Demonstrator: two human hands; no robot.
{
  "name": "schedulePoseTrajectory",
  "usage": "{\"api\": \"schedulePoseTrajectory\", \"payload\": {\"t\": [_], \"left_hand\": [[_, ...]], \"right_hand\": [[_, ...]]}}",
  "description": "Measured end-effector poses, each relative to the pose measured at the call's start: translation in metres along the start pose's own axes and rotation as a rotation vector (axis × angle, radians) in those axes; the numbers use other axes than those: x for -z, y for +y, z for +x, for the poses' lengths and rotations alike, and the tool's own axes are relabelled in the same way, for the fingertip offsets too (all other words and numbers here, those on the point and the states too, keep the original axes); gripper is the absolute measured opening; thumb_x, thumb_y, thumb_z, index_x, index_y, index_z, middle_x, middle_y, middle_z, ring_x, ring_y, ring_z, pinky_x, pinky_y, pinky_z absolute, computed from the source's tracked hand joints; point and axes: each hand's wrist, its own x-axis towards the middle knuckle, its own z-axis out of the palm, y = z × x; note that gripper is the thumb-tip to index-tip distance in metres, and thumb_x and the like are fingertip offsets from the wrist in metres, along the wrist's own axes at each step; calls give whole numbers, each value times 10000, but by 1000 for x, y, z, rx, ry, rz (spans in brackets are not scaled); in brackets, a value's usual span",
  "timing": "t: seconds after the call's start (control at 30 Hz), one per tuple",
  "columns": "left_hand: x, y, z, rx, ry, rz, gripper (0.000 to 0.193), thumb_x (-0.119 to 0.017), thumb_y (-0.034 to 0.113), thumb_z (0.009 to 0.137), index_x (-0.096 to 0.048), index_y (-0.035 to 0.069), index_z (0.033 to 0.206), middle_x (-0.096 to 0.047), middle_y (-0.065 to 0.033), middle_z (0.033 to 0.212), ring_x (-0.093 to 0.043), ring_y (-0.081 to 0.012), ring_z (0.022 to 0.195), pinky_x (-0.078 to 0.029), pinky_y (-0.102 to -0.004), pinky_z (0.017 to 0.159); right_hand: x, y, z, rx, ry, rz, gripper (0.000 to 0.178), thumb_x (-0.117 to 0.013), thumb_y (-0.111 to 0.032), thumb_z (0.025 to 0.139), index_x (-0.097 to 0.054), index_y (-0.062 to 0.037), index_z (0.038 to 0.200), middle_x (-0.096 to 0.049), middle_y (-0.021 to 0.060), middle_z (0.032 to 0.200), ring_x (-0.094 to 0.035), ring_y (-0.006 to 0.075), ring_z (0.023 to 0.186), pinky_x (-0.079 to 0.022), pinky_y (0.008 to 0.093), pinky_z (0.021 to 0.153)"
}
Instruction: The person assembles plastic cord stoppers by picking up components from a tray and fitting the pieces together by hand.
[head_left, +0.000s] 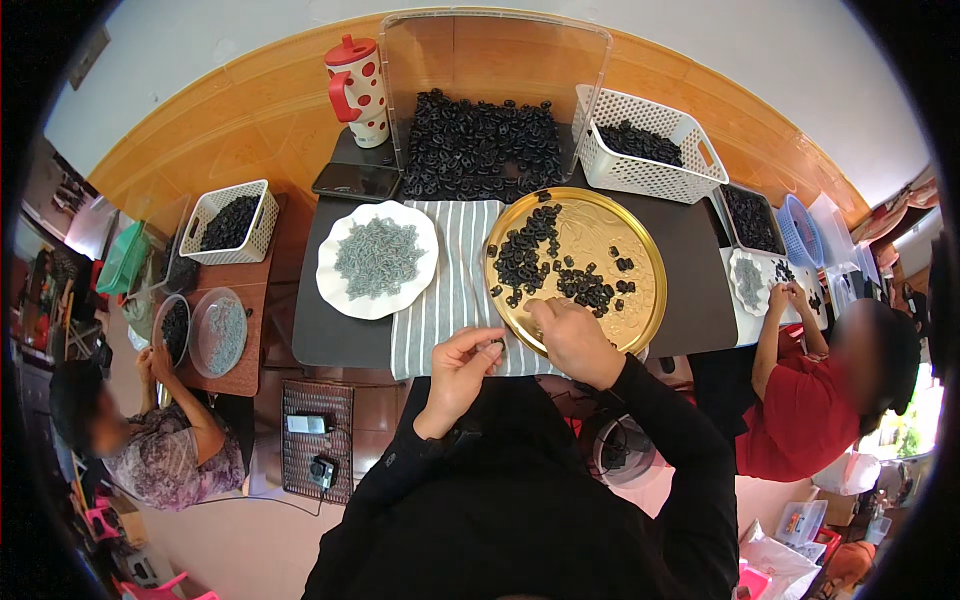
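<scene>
My left hand [460, 375] is in front of the striped cloth [440, 330], its thumb and forefinger pinched on a small black plastic piece [498, 343]. Over the near rim of the round gold tray [640, 270], my right hand [575, 340] has its fingers curled together close to the black pieces; what lies between its fingertips is hidden. Loose black plastic pieces [525, 255] like small links lie in clusters on the tray. Left of the cloth, a white scalloped plate [330, 285] carries a heap of small grey metal pins [378, 258].
A clear bin [495, 50] of black pieces stands at the back, beside a white basket [650, 180]. A dotted tumbler [357, 95] and a phone [355, 181] are back left. People work at side tables: one left [180, 450], one in red right [800, 400].
</scene>
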Motion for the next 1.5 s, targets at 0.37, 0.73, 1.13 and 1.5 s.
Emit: {"api": "schedulePoseTrajectory", "payload": {"t": [0.37, 0.73, 1.13, 1.5], "left_hand": [[-7, 4, 2, -58, -7, 60, 157, -612, -15, 859, -683, -2, 998, -584, -33, 827, -533, -72, 639, -416, -200, 556], [-36, 24, 22, -271, -123, 498, 75, -628, 31, 845, -657, -27, 882, -560, -65, 755, -531, -117, 631, -409, -240, 559], [-45, 14, 28, -103, -35, 181, 85, -595, 33, 888, -640, -35, 864, -545, -20, 772, -477, -63, 653, -389, -209, 587], [-52, 16, 25, -268, -30, 319, 51, -608, 5, 864, -640, -35, 871, -535, -35, 748, -469, -77, 627, -372, -218, 555]], "right_hand": [[8, -1, -6, -82, 34, 127, 307, -572, 0, 712, -499, -22, 1009, -559, 119, 723, -598, 295, 679, -473, 404, 594], [25, -16, -10, -13, 155, 336, 387, -587, 91, 731, -496, -24, 1089, -554, 101, 748, -589, 214, 653, -469, 293, 587], [-1, -16, -23, -487, 385, 1099, 328, -605, 55, 815, -458, -22, 1098, -642, 58, 835, -574, 76, 720, -431, 209, 626], [-2, -16, -27, -497, 431, 1202, 310, -589, 76, 825, -451, -7, 1089, -633, 60, 834, -575, 73, 746, -430, 209, 641]]}}
